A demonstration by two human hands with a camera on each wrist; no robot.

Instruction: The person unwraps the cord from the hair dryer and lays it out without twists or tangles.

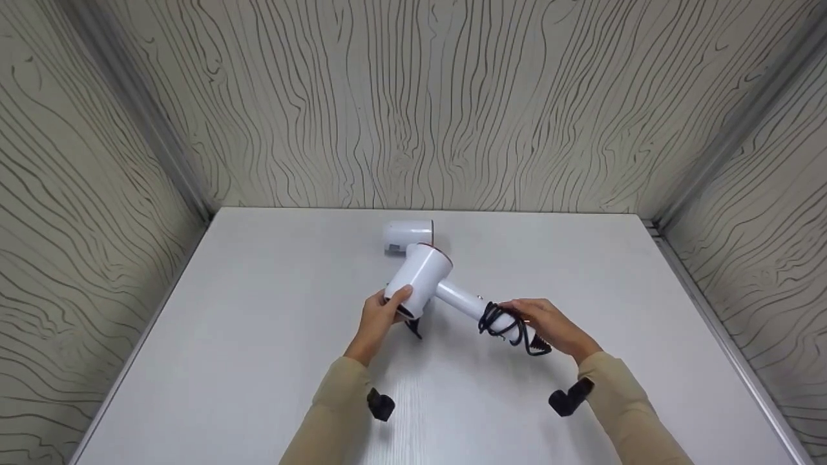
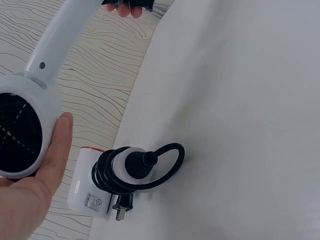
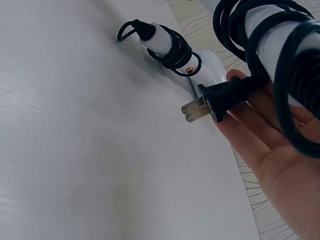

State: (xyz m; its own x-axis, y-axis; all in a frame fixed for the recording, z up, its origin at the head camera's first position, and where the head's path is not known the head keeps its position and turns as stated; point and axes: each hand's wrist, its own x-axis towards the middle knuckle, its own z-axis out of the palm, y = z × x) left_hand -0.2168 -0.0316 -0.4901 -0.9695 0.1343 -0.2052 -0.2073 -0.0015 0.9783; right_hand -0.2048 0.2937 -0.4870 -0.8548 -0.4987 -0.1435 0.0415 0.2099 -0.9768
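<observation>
The left hand [image 1: 381,316] grips a hair dryer [image 1: 452,294] by its head [image 1: 421,274]. The right hand [image 1: 549,323] holds its handle [image 1: 470,305]. Another dryer [image 1: 408,234] lies on the far side.

Cream panel walls [image 1: 413,103] with dark, wavy wood-grain lines enclosed a flat white table [image 1: 271,336] on three sides. Grey metal posts [image 1: 134,97] stood in the corners; light gave the table a pale sheen.

Small label [image 2: 93,202], farther hair dryer [image 2: 83,175], unreadable print
</observation>
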